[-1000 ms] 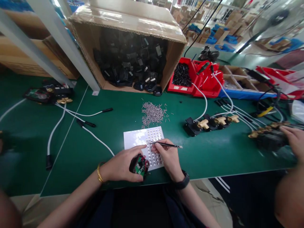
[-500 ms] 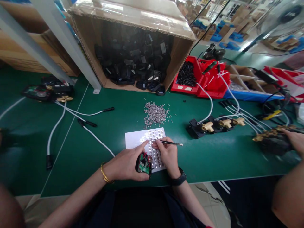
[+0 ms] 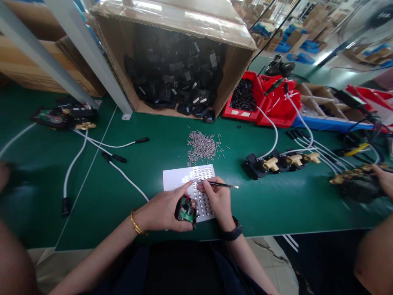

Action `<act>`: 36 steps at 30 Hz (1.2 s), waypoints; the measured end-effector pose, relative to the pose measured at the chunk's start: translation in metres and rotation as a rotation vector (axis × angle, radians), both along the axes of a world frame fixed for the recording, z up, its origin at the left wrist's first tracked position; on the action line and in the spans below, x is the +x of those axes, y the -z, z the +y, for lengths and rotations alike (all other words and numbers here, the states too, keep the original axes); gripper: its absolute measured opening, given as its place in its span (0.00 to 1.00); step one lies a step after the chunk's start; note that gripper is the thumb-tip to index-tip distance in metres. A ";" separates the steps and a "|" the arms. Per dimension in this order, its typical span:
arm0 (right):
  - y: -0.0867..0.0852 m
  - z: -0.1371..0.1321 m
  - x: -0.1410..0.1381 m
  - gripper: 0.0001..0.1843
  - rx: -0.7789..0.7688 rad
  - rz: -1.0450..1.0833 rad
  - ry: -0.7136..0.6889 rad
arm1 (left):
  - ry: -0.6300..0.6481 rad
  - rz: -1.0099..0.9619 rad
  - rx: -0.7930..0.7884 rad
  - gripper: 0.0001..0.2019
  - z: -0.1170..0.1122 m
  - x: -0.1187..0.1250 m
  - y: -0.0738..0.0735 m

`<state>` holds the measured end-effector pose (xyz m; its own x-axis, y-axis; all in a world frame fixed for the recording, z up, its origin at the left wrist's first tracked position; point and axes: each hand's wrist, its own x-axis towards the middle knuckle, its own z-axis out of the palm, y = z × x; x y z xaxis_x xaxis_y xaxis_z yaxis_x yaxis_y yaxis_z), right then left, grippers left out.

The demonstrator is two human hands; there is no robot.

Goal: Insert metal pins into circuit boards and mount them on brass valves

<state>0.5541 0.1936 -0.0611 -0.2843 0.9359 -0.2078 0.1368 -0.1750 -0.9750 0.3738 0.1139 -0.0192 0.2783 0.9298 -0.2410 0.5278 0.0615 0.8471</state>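
Observation:
My left hand [image 3: 164,211] is closed around a small black housing with a green circuit board [image 3: 186,209] and red wires inside, its open face up. The index finger of that hand reaches onto a white sheet [image 3: 175,177] bearing rows of small round silvery pieces. Pinched in my right hand [image 3: 219,200] is a pair of tweezers [image 3: 225,185], the tips over the sheet near my left index fingertip. Whether the tips hold a piece is too small to tell. Just beyond the sheet lies a heap of small screws [image 3: 201,146].
A cardboard box [image 3: 184,24] of black housings stands behind the screws. Red bins [image 3: 242,114] of small parts stand at right. Black units with brass fittings [image 3: 272,164] and white cables lie right and left. A co-worker's hand [image 3: 383,178] is at far right.
The view has shifted slightly. Both hands keep nearly the same place over the sheet, still holding the housing and the tweezers. At the left edge, another person's hand shows more.

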 end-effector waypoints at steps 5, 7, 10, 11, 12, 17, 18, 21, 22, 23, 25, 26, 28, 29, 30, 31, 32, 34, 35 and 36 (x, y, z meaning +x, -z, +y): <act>-0.001 -0.001 -0.002 0.14 -0.051 0.069 0.069 | -0.199 -0.202 0.087 0.40 -0.007 -0.007 0.005; -0.004 0.001 0.001 0.14 -0.090 0.142 0.094 | -0.333 -0.206 0.192 0.37 -0.009 -0.009 0.004; -0.015 0.003 0.005 0.15 -0.241 0.341 0.157 | -0.483 -0.128 0.334 0.37 -0.007 -0.009 0.008; -0.021 0.002 0.005 0.15 -0.305 0.410 0.164 | -0.519 -0.116 0.362 0.36 -0.005 -0.008 0.012; -0.027 0.002 0.004 0.15 -0.367 0.472 0.155 | -0.548 -0.121 0.380 0.36 -0.003 -0.007 0.016; -0.047 -0.011 -0.013 0.10 -0.428 0.625 0.046 | -0.613 -0.240 0.350 0.36 0.005 0.001 0.033; -0.048 -0.013 -0.017 0.10 -0.403 0.613 0.045 | -0.618 -0.250 0.335 0.36 0.005 0.002 0.034; -0.048 -0.016 -0.027 0.11 -0.333 0.530 0.062 | -0.618 -0.254 0.294 0.36 0.005 0.004 0.030; -0.048 -0.016 -0.029 0.11 -0.316 0.503 0.069 | -0.616 -0.251 0.285 0.36 0.005 0.005 0.028; -0.048 -0.016 -0.030 0.11 -0.298 0.481 0.077 | -0.613 -0.246 0.280 0.36 0.005 0.005 0.026; -0.049 -0.015 -0.031 0.11 -0.284 0.455 0.086 | -0.611 -0.235 0.280 0.36 0.005 0.005 0.024; -0.049 -0.014 -0.031 0.11 -0.283 0.451 0.083 | -0.610 -0.231 0.280 0.36 0.005 0.005 0.023; -0.050 -0.013 -0.030 0.11 -0.278 0.453 0.078 | -0.611 -0.228 0.276 0.37 0.006 0.004 0.023; -0.050 -0.013 -0.030 0.11 -0.273 0.453 0.076 | -0.612 -0.230 0.273 0.37 0.006 0.004 0.023; -0.050 -0.013 -0.030 0.11 -0.267 0.449 0.075 | -0.614 -0.231 0.269 0.37 0.006 0.004 0.023; -0.050 -0.013 -0.030 0.10 -0.259 0.442 0.076 | -0.616 -0.229 0.266 0.37 0.007 0.005 0.023; -0.050 -0.012 -0.030 0.10 -0.254 0.436 0.077 | -0.620 -0.226 0.264 0.37 0.007 0.005 0.023; -0.050 -0.012 -0.031 0.10 -0.247 0.430 0.078 | -0.625 -0.218 0.266 0.37 0.007 0.005 0.022; -0.050 -0.012 -0.031 0.10 -0.243 0.427 0.078 | -0.627 -0.214 0.267 0.37 0.008 0.005 0.022; -0.050 -0.012 -0.032 0.10 -0.239 0.424 0.077 | -0.628 -0.212 0.268 0.37 0.008 0.005 0.022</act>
